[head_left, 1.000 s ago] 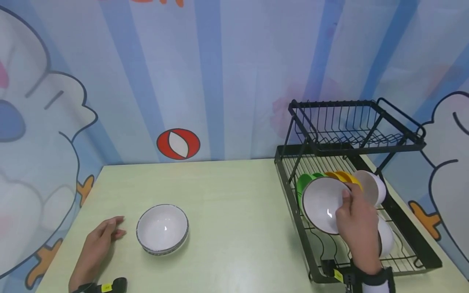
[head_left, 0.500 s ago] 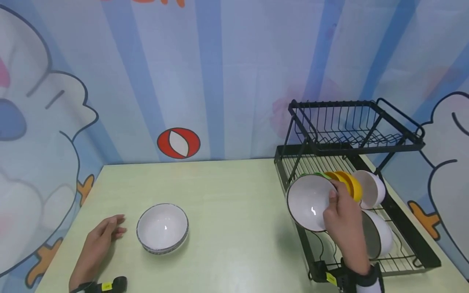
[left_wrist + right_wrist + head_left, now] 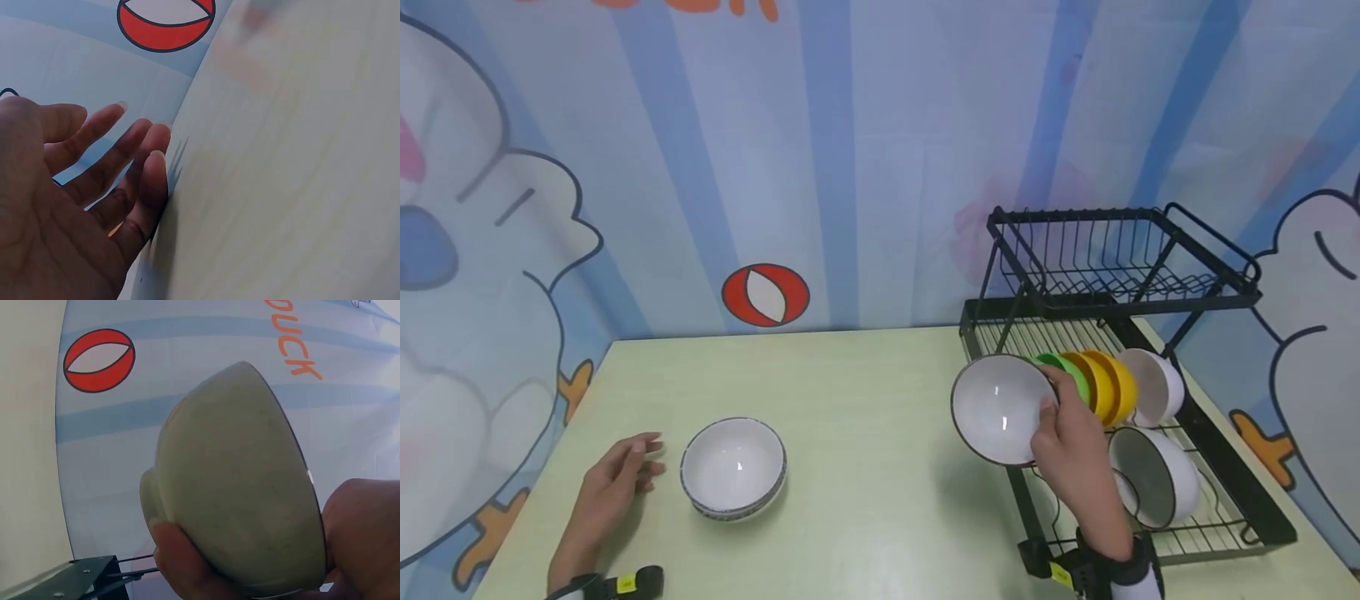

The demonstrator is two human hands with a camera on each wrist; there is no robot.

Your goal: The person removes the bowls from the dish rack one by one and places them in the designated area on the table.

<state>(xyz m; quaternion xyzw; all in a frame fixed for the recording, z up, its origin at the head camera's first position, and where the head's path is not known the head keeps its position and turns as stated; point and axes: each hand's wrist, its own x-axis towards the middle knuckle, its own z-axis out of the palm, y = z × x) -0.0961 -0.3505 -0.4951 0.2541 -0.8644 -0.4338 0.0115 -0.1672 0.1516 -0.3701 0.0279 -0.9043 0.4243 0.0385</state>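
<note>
My right hand (image 3: 1071, 450) grips a white bowl (image 3: 1000, 408) with a dark rim by its right side, over the left edge of the dish rack (image 3: 1026, 508). The right wrist view shows this bowl's pale outside (image 3: 231, 481), fingers near its foot and the thumb at the rim. My left hand (image 3: 613, 483) is by the table's left side, its fingers loosely bent around nothing; in the left wrist view the hand (image 3: 94, 194) rests with its little-finger side by the tabletop. To its right, apart from it, stands a small stack of white bowls (image 3: 733, 467) with patterned rims.
Green bowls (image 3: 1067, 367), yellow bowls (image 3: 1108, 387) and a white bowl (image 3: 1153, 387) stand on edge in the rack's lower tier. A grey-lined white bowl (image 3: 1157, 479) lies nearer the front. The upper wire tier (image 3: 1120, 258) rises behind them.
My right hand has carried the white bowl leftward out of the rack, uncovering the green bowls and the grey-lined bowl. The left hand has barely moved.
</note>
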